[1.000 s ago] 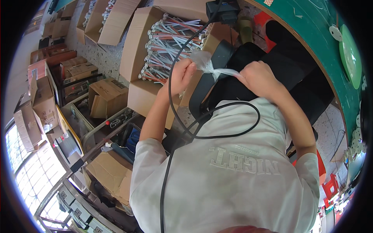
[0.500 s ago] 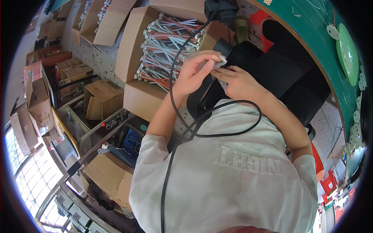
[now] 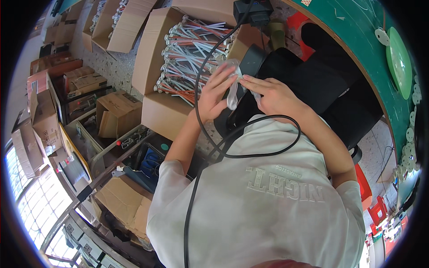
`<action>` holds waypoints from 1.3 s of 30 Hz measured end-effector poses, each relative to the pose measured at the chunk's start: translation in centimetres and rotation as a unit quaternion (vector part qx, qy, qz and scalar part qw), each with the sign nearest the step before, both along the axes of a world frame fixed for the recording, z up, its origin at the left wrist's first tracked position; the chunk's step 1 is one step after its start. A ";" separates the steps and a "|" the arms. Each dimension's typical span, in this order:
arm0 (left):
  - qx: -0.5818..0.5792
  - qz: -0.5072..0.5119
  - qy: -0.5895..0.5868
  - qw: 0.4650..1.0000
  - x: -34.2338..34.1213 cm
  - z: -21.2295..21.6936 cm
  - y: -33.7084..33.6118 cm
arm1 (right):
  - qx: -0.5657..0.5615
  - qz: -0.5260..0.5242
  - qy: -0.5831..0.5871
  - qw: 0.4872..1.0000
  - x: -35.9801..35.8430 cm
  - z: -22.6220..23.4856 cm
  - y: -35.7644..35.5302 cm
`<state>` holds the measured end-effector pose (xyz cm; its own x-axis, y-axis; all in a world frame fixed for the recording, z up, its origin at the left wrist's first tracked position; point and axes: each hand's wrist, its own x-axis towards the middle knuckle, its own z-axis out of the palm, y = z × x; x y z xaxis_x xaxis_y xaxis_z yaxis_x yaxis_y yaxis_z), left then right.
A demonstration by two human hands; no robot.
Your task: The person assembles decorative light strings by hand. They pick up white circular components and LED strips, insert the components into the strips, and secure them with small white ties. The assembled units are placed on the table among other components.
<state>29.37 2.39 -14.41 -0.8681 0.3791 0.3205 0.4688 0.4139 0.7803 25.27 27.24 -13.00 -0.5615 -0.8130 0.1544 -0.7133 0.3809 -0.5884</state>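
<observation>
Left hand (image 3: 214,91): fingers curled, thumb + fingertips pinching top of a clear plastic bag (image 3: 232,89); hand sits in front of chest, over edge of the big box.
Right hand (image 3: 275,96): fingers stretched toward the left, tips touching the bag's right side; partly closed, grip on bag looks light, can't tell how firm.
Plastic bag: small, see-through, crumpled; hangs between the two hands, touching both. Contents too blurred to tell.
Black cable (image 3: 199,71): runs from a black adapter (image 3: 252,11) at far edge, down past left wrist, loops across the white shirt (image 3: 268,210), then drops to near edge.
Big box (image 3: 154,67): open cardboard, just left of the hands, full of bundled rods w/ red + white ends (image 3: 187,53).
Black chair (image 3: 313,85): right behind the hands, dark seat & back.
Green table (image 3: 375,67): curved edge, far right; pale green disc (image 3: 400,60) on it, small white discs (image 3: 409,136) along its rim.
Small box (image 3: 116,114): open, brown, left of big box on the floor.
More boxes (image 3: 42,111): stacked at far left, near the window (image 3: 27,196).
</observation>
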 end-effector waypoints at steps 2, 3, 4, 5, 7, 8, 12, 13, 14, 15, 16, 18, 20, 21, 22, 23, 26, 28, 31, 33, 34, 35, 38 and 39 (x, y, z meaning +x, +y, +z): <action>-0.063 0.019 0.037 0.997 -0.5 -0.1 0.0 | 0.007 -0.009 -0.028 1.000 0.0 0.2 0.0; -0.095 0.027 0.053 0.994 -0.7 0.1 0.2 | 0.006 0.006 -0.012 1.000 -0.1 0.1 0.1; -0.109 0.022 0.061 0.992 -1.1 0.4 0.4 | 0.004 0.020 0.005 1.000 -0.2 -0.1 0.3; -0.123 0.017 0.068 0.990 -1.6 0.9 0.6 | 0.003 0.034 0.022 0.999 -0.4 -0.2 0.4; -0.116 0.015 0.065 0.991 -2.1 1.5 1.0 | -0.066 0.026 -0.083 0.994 -0.5 0.4 0.7; -0.098 0.019 0.055 0.993 -2.3 1.7 0.8 | -0.100 0.021 -0.135 0.986 -0.6 0.7 0.9; 0.022 0.007 -0.046 0.999 -2.8 1.4 2.0 | -0.174 0.005 -0.203 0.964 -1.7 1.1 2.1; 0.071 0.002 -0.101 0.992 -2.7 1.2 2.3 | -0.182 0.013 -0.208 0.961 -1.7 1.4 1.8; 0.082 0.007 -0.161 0.983 -2.7 1.3 2.1 | -0.189 0.020 -0.214 0.958 -1.7 1.7 1.5; 0.094 0.014 -0.219 0.971 -2.8 1.8 2.0 | -0.195 0.030 -0.218 0.956 -1.8 1.9 1.3; 0.105 0.021 -0.276 0.955 -2.9 2.1 2.0 | -0.180 0.026 -0.223 0.958 -2.0 1.7 1.3; 0.085 0.001 -0.256 0.963 -3.7 1.9 1.9 | -0.152 0.021 -0.232 0.961 -2.5 0.9 1.7; 0.084 0.003 -0.258 0.962 -3.7 1.7 1.8 | -0.130 0.018 -0.222 0.966 -2.8 0.8 2.3; 0.094 0.010 -0.269 0.958 -3.8 1.6 2.0 | -0.118 0.013 -0.215 0.969 -3.0 0.8 2.6; 0.103 0.018 -0.280 0.954 -3.9 1.6 2.3 | -0.129 0.006 -0.224 0.966 -2.8 0.8 2.6; 0.053 0.038 -0.264 0.962 -3.7 1.9 2.6 | -0.135 -0.003 -0.226 0.965 -2.4 1.2 2.6; -0.144 0.048 -0.093 0.984 -3.1 3.2 4.3 | -0.174 -0.011 -0.208 0.962 -1.8 3.5 1.1; -0.191 0.040 -0.090 0.977 -2.0 4.4 5.2 | -0.151 -0.002 -0.180 0.972 -1.6 4.1 -0.8; -0.131 0.003 -0.066 0.989 -1.8 4.2 4.5 | -0.157 -0.004 -0.212 0.965 -2.2 4.9 -2.6; -0.100 0.011 -0.028 0.994 -1.4 3.8 4.5 | -0.210 -0.010 -0.212 0.954 -2.7 5.4 -2.9; -0.088 0.028 -0.047 0.995 -1.4 3.4 4.4 | -0.253 -0.013 -0.187 0.949 -2.9 5.7 -2.9; -0.077 0.044 -0.066 0.994 -1.7 3.0 4.4 | -0.295 -0.017 -0.162 0.941 -3.2 5.9 -2.8; -0.041 0.054 -0.169 0.983 -2.8 2.8 3.3 | -0.299 -0.152 -0.189 0.923 -4.8 6.8 -0.8; -0.030 0.048 -0.212 0.976 -2.9 2.9 3.0 | -0.314 -0.181 -0.202 0.910 -5.6 6.4 -0.1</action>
